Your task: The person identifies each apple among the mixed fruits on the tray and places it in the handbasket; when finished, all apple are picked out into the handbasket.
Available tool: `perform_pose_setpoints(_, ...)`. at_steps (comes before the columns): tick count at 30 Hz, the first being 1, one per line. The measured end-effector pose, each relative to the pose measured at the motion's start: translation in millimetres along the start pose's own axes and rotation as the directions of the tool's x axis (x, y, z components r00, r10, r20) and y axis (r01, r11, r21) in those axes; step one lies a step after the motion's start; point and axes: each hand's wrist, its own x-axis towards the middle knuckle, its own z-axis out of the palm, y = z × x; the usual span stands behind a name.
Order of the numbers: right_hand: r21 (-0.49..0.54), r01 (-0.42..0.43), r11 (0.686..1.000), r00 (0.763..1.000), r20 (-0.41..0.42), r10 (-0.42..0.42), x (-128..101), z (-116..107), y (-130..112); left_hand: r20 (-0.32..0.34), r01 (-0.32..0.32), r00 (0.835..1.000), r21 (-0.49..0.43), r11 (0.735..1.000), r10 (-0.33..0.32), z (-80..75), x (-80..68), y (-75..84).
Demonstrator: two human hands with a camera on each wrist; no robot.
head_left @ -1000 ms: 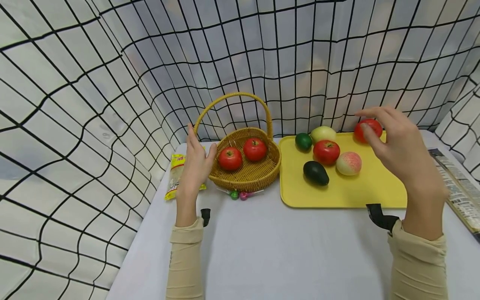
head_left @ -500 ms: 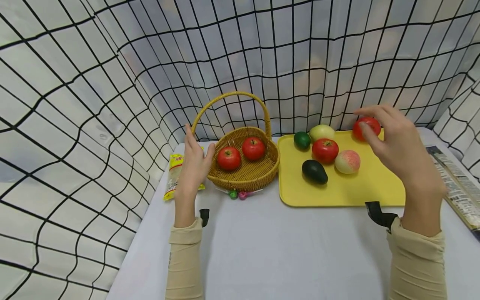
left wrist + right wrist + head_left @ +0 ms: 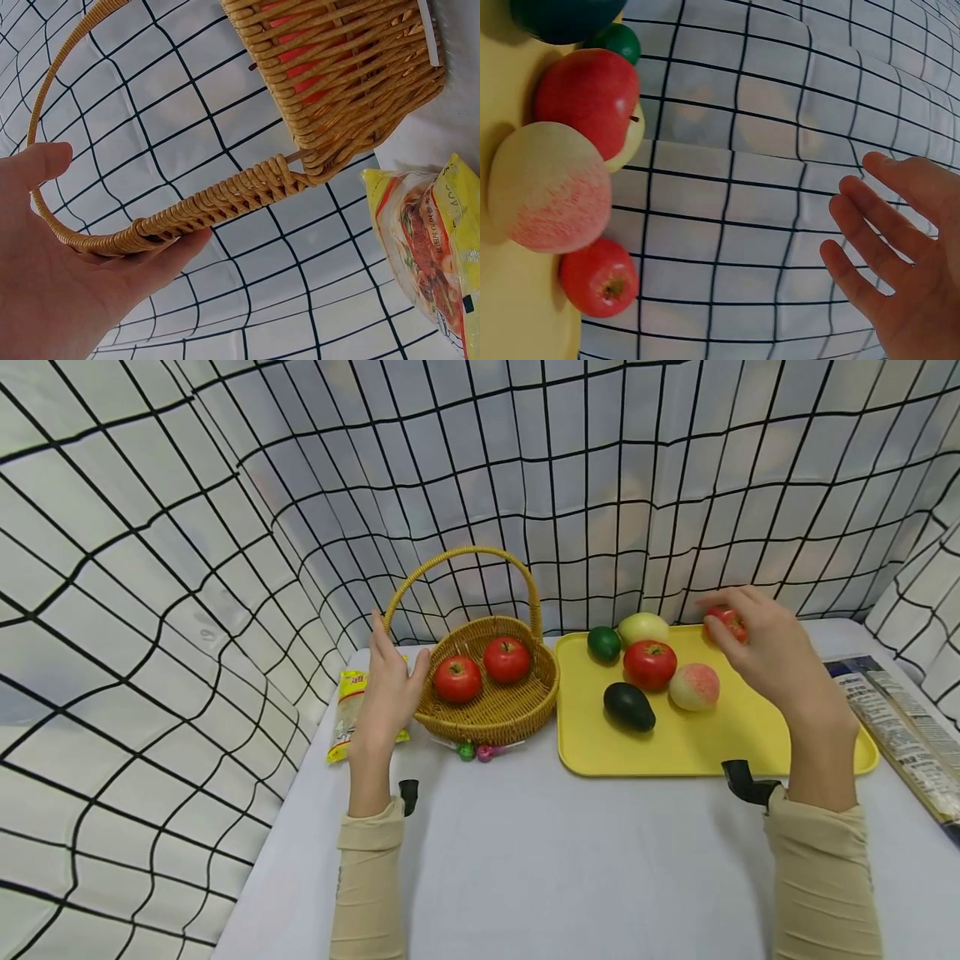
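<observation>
Nearest lay the smooth white table point(image 3: 525, 860), with two tan sleeves on it. The left hand point(image 3: 386, 693) was flat and open, its fingers straight up, resting against the side of the woven basket point(image 3: 517, 714). The basket was round and bumpy, with a tall curved handle point(image 3: 465, 553). Two shiny red tomatoes point(image 3: 457, 678) sat inside it. A crinkly yellow bag point(image 3: 347, 714) lay just past that hand, and two small round candies point(image 3: 476, 750) lay by the basket.

The flat yellow tray point(image 3: 675, 747) was beside the basket. A dark egg-shaped avocado point(image 3: 630, 706), a pink fuzzy-looking peach point(image 3: 693, 686) and a big red tomato point(image 3: 649, 663) sat on it.

The right hand point(image 3: 765, 643) was spread wide and loose above the small red apple point(image 3: 727, 622) at the tray's far edge. The right wrist view showed the fingers apart, holding nothing.
</observation>
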Motion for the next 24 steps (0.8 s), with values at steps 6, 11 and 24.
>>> perform_pose_setpoints(6,0.005,-0.015,1.0,0.994,0.105,0.015,12,19,10,-0.007,0.003,1.0,-0.004,1.0,-0.003,-1.3,-0.4,0.4)
perform_pose_setpoints(11,-0.025,-0.06,0.998,0.966,0.251,0.064,19,34,19,0.01,0.015,1.0,-0.003,1.0,-0.015,-2.1,-1.4,1.1)
perform_pose_setpoints(24,-0.134,-0.006,0.991,0.898,0.434,0.065,24,78,45,0.01,0.01,1.0,-0.005,1.0,-0.01,-1.7,-2.1,1.5)
